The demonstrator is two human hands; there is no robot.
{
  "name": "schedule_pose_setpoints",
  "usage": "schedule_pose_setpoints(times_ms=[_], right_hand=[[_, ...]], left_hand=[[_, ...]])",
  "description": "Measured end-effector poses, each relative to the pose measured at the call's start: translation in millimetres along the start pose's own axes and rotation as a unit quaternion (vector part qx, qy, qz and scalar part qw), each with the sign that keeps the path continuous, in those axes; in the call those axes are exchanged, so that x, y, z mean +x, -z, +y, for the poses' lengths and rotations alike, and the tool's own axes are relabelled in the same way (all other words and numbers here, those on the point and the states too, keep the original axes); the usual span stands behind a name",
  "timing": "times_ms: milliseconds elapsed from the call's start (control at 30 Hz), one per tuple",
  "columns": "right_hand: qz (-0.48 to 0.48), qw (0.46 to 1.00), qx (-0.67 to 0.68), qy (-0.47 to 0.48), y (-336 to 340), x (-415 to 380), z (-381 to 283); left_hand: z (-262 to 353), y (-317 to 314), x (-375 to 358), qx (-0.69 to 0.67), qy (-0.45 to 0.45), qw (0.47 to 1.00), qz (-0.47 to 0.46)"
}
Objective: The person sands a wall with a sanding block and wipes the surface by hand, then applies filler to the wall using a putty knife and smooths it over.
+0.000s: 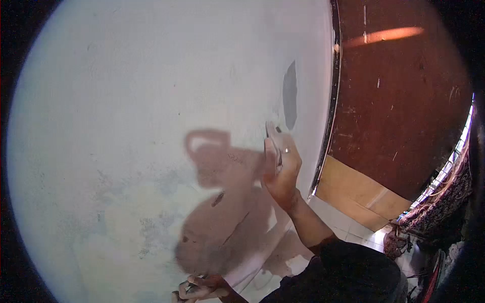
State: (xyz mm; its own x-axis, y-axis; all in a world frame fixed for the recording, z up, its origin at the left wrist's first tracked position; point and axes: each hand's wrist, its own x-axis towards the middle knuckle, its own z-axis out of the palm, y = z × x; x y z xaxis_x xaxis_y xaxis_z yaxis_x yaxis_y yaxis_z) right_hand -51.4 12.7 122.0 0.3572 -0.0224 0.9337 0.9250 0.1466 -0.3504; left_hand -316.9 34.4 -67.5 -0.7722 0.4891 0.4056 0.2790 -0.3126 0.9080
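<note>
A pale wall (pixel 126 76) with stains and worn spots fills most of the head view. My right hand (pixel 284 164), wearing a ring, is raised against the wall, its fingers bent around something thin and flat that I cannot make out. Just above it on the wall is a grey patch (pixel 290 96). Low in the view, my left hand (pixel 202 288) is closed near the wall, with a small dark-edged object in its fingers, too unclear to name. Shadows of the head and arm fall on the wall between the hands.
A reddish-brown door or panel (pixel 399 101) stands at the right, behind a dark edge strip. Below it is a tan board (pixel 356 189) over white floor tiles (pixel 333 217). Patterned cloth (pixel 444 202) and cluttered items lie at the lower right.
</note>
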Motion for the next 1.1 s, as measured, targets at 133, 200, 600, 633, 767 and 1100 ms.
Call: schedule_pose_setpoints(times_ms=[133,200,600,633,767,1100], right_hand=[[-0.004,0.999,-0.011,-0.030,0,16,1],[-0.004,0.998,-0.020,-0.066,0,22,-4],[0.005,1.000,-0.013,0.002,-1,-3,1],[0.004,1.000,-0.019,0.018,0,-9,2],[-0.035,0.998,-0.012,-0.056,7,17,-6],[-0.027,1.000,-0.006,-0.008,10,20,5]], left_hand=[[-25,1,2,0.004,-0.009,1.000,-0.008],[-32,1,3,0.007,-0.014,1.000,-0.013],[-127,13,7,0.015,-0.036,0.999,-0.017],[-126,12,7,0.013,-0.040,0.999,-0.015],[-33,-1,3,0.013,-0.053,0.998,-0.014],[-28,-2,-3,0.026,-0.093,0.995,-0.015]])
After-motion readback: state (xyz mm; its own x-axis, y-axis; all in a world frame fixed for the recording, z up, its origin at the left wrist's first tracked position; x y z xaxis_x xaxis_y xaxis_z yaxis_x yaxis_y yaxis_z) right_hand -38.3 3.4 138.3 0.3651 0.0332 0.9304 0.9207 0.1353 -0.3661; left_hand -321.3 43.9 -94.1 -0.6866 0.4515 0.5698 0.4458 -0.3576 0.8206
